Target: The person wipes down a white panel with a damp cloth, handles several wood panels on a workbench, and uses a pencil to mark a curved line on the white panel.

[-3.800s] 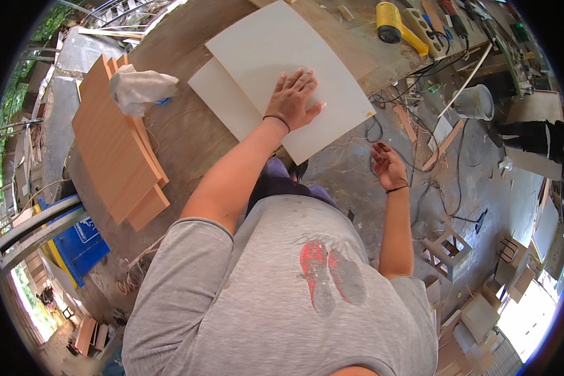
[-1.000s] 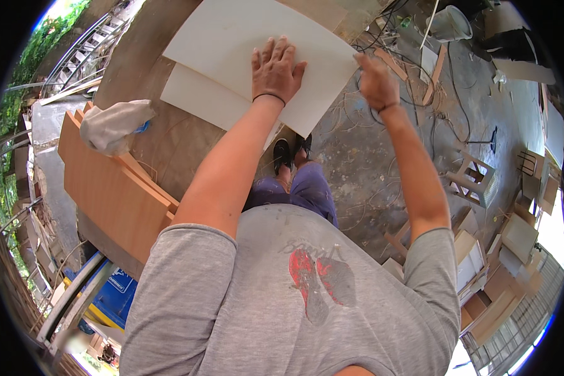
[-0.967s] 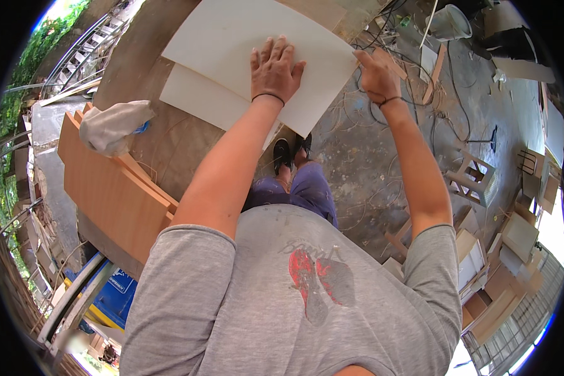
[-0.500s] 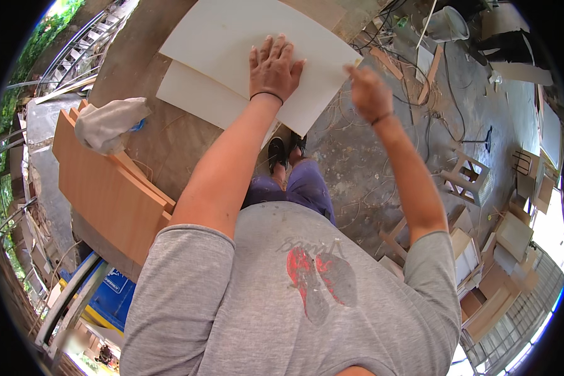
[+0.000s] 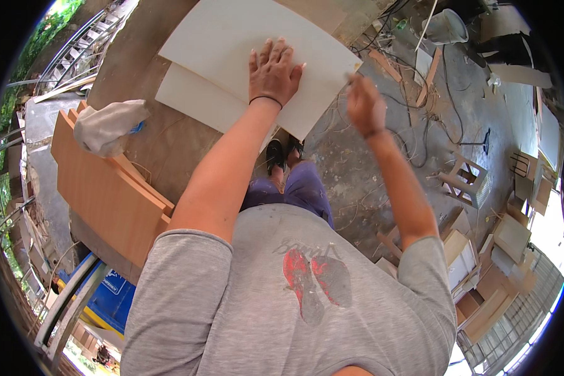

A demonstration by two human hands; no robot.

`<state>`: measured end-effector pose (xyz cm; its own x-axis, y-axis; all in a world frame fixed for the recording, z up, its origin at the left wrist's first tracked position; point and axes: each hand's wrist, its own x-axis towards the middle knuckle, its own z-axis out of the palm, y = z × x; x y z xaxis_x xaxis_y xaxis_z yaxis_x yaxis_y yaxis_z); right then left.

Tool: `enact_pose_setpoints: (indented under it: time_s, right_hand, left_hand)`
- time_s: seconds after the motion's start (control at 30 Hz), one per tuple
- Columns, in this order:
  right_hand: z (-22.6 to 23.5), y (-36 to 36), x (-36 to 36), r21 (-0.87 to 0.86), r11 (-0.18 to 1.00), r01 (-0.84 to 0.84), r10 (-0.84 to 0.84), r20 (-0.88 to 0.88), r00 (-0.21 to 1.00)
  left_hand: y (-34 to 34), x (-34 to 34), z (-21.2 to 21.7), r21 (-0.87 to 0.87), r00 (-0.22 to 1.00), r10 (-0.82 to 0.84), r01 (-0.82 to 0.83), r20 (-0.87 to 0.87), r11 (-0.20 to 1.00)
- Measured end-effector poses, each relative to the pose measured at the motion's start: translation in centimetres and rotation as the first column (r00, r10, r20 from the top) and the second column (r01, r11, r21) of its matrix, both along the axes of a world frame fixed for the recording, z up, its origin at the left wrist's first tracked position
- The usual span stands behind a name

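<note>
My left hand lies flat with its fingers spread on a large white panel. A second white panel shows partly underneath, jutting out on the near left side. Off the top panel's right edge, close to its right corner, is my right hand. Its fingers are curled closed and somewhat blurred by motion. What they hold, if anything, is too small or smeared to name. A small yellowish mark shows at the panel's corner beside the fingertips.
On the left stand several brown wooden boards, with a pale cloth draped over them. A grey bucket, loose cables and wood strips lie at the far right. A small stool stands on the right.
My right hand has moved slightly toward me beside the panel's right edge, its fingers still closed. My left hand stays flat on the panel.
</note>
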<state>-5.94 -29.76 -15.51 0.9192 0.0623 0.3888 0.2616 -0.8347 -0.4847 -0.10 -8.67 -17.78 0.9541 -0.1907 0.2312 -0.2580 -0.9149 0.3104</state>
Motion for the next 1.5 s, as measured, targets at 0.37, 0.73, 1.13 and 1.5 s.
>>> enact_pose_setpoints:
  time_s: [0.37,0.73,1.13,1.5]
  right_hand:
    - [-0.1,8.8,-12.9,-0.023,0.861,-0.508,0.462,-0.38,0.801]
    - [1.2,-1.8,3.0,-0.346,0.938,0.017,-0.078,-0.163,0.983]
    - [1.2,4.1,-4.8,0.209,0.978,0.028,0.03,-0.269,0.963]
    - [-3.7,1.0,-1.6,0.087,0.993,-0.084,0.075,0.104,0.992]
  left_hand:
    - [-0.4,-0.2,-0.3,-0.004,1.0,0.005,-0.005,0.009,1.0]
    - [-0.3,0.2,-0.1,-0.018,1.0,-0.011,0.012,0.02,1.0]
    - [0.4,-0.1,0.0,-0.008,1.0,0.003,-0.003,-0.001,1.0]
    - [0.0,0.1,0.1,0.038,0.998,-0.027,0.029,-0.053,0.999]
